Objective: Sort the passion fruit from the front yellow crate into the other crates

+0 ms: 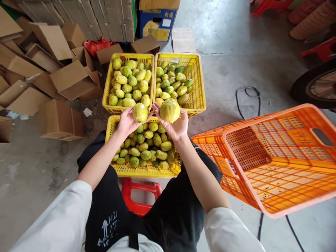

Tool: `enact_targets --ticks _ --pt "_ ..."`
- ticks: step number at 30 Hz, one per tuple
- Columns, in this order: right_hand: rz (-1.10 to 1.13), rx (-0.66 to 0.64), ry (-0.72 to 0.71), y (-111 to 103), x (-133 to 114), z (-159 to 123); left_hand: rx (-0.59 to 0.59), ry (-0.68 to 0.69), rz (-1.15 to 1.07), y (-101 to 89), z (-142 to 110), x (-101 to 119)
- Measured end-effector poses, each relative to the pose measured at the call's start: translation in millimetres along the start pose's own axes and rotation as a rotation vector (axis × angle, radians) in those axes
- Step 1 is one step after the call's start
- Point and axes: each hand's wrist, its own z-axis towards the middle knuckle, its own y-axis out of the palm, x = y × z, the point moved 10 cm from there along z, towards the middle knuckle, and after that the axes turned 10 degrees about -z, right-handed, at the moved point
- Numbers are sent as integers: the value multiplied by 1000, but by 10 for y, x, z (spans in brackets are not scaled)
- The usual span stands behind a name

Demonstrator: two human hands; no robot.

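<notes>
My left hand (127, 123) cradles a yellow-green lemon (140, 112) on its upturned fingers. In my right hand (177, 128) rests a larger, yellower lemon (170, 110), held side by side with the first but apart from it. Both hands are over a front yellow crate (141, 172) of mostly green lemons (146, 154), partly hidden by my hands and forearms. Just beyond stand two more yellow crates. The back left crate (105, 91) is well filled with yellow-green lemons; the back right crate (201, 84) has lemons mostly on its left side.
A tilted orange crate (225, 131) lies at the right, close to my knee. Several cardboard boxes (75, 79) are heaped at the left. A red stool (140, 210) shows between my legs. A black cable (237, 101) and a wheel (321, 89) are farther right.
</notes>
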Motion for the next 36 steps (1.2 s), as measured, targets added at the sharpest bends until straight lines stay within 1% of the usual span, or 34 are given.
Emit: enact_targets --ticks 4,8,13,17,22,27,29,32,34,36 --pt "21 6 -18 -41 -46 -8 -29 -17 36 27 -13 -23" --pt "22 68 -1 -129 -30 -18 -21 5 23 -2 -18 -7" --pt "12 88 86 -133 97 -3 64 11 25 -69 -14 -2" --pt "-66 98 89 -129 129 1 80 11 42 -70 -10 11" --pt "-141 119 95 -141 163 1 44 40 91 -54 19 28" --pt "-218 150 78 -141 155 -5 54 39 122 -94 49 1" --pt "-253 135 64 -95 133 -19 30 47 118 -61 45 11" --pt "-239 60 43 35 86 -53 -2 37 89 2 23 24" --pt "-194 19 30 103 39 -77 5 37 55 19 7 42" --pt "-157 7 24 126 -4 -92 29 58 32 14 -3 74"
